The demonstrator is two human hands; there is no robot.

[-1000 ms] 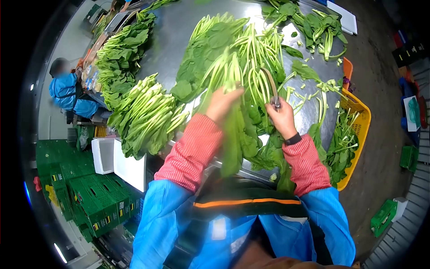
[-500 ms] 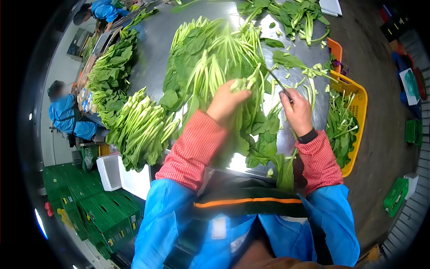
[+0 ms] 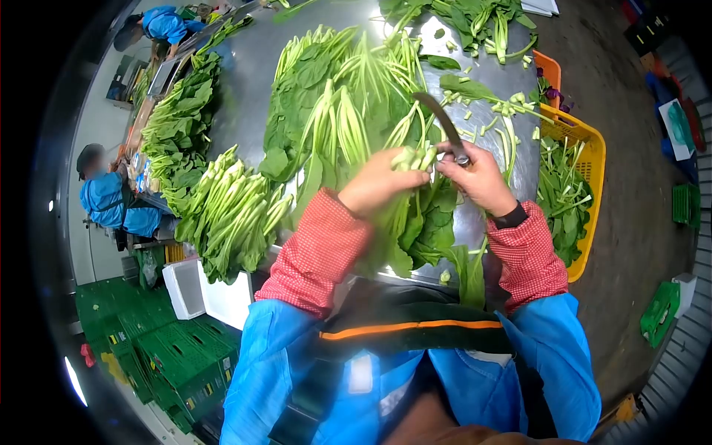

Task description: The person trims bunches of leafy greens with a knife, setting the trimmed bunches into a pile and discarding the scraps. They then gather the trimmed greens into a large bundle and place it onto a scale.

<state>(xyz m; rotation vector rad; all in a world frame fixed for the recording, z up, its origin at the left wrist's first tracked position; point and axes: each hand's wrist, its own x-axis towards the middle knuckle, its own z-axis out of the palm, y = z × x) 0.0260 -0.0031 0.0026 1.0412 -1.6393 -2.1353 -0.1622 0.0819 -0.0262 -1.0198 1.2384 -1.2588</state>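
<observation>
My left hand [image 3: 380,182] is closed round a small bunch of leafy greens [image 3: 412,157], with its pale stem ends sticking out past the thumb. My right hand [image 3: 478,176] grips a curved knife [image 3: 443,122] with a dark blade that points up and away from me. The fingertips of that hand are right at the cut stem ends. Just beyond my left hand lies a big heap of greens [image 3: 315,81], stems toward me and to the right. Loose leaves [image 3: 437,237] hang below my hands near the table's front edge.
Bundled greens [image 3: 233,208] lie at the left of the metal table [image 3: 248,89]. Stem scraps [image 3: 512,107] are strewn on the right. A yellow crate [image 3: 593,170] of trimmings stands beside it. Green crates [image 3: 174,356] and a white foam box [image 3: 222,293] are lower left; two people [image 3: 104,200] work beyond.
My right hand has moved left to the stem ends in my left hand, and the knife has swung upward, its blade now broad to view. My left hand stays on the greens.
</observation>
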